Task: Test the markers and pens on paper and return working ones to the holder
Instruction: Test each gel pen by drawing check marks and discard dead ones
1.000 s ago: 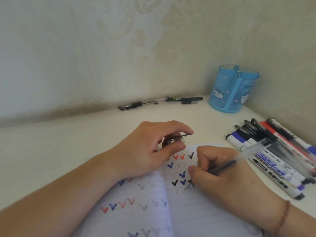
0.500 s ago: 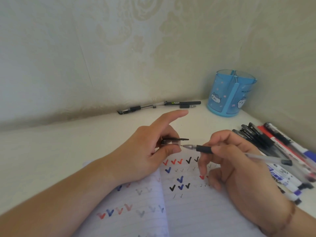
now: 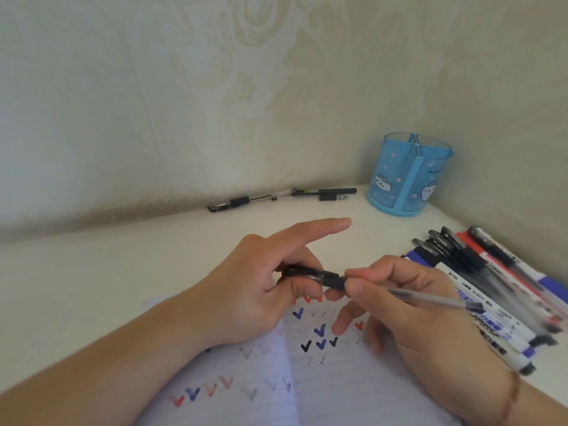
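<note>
Now pen (image 3: 399, 292) between both hands (capped).

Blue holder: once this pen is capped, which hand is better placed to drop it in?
Right. The right hand already grips the pen by its barrel, and the blue holder stands on that side. The left hand only holds the cap.

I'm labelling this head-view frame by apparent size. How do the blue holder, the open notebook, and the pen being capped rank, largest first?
1. Open notebook, partly hidden under the hands.
2. Blue holder, though it stands farther from the camera.
3. Pen being capped, long but thin.
</note>
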{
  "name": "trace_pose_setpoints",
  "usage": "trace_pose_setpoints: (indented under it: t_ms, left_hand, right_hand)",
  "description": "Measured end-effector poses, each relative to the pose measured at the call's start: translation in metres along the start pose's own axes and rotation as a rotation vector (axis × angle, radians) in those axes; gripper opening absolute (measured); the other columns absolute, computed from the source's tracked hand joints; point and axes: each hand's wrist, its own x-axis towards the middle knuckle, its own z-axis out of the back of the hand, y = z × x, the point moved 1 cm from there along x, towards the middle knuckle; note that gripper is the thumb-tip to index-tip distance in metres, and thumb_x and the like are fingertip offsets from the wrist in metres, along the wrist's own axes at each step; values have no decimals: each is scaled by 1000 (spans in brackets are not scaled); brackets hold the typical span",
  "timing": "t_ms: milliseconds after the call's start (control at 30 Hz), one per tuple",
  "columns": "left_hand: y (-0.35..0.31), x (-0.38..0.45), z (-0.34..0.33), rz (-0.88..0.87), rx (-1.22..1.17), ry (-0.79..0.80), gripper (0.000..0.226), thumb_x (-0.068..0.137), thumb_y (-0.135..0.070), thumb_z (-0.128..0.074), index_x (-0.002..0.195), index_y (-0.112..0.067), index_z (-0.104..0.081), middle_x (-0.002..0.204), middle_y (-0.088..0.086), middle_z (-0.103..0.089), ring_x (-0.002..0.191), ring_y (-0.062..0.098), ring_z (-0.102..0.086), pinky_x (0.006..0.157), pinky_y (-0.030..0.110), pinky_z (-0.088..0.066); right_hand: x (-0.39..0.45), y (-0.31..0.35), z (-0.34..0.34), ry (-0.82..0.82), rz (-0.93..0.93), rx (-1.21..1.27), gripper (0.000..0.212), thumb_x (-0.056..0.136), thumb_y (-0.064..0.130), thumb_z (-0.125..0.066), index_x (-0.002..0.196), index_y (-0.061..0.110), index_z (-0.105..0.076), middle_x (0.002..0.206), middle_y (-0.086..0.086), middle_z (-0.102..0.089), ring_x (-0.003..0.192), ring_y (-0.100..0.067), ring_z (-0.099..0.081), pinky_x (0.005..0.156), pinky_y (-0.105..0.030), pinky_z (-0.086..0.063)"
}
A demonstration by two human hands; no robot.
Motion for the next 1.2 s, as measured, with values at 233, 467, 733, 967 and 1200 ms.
trace_pose_setpoints:
  t_ms: [233,467,733,967,1200]
  left_hand:
    - [2,-1,1,0,-5,-13,62,89,-8,-65,140,-36,-43,86,-12,-73,77,9,-69,76,22,-53]
    - [10,-1,-3,193,190,-19,80,76,-51,-76,141,-50,-31,112,-30,-59,102,4,-54,83,12,-39]
    - [25,-1,2,219,346,32,53,74,-70,-57,120,-45,-57,115,-33,-54,115,-5,-44,92,11,-35]
    - [30,0,2,172,356,64,46,76,-69,-62,115,-44,-61,116,-33,-53,118,-1,-45,103,27,-37]
    - [34,1,3,203,376,64,41,77,-68,-59,111,-45,-61,107,-29,-57,112,-1,-46,99,25,-37]
  right_hand:
    - [-5,7,-4,30,99,-56,18,65,15,-72,72,0,-66,64,-13,-73,47,-21,-66,39,-15,-41]
    - [11,31,31,-58,270,-31,37,72,55,-66,81,20,-72,60,-15,-66,54,-28,-60,41,-30,-44]
    - [21,51,113,117,-13,155,76,89,70,-30,129,12,-59,134,-28,-52,117,-47,-51,78,-50,-53]
    - [29,37,137,-225,-96,-1215,31,83,26,-72,94,46,-51,77,16,-70,67,-10,-63,59,-27,-46]
    - [26,34,123,-151,-166,-1304,27,72,40,-79,90,39,-57,78,13,-62,73,-6,-59,65,-29,-47]
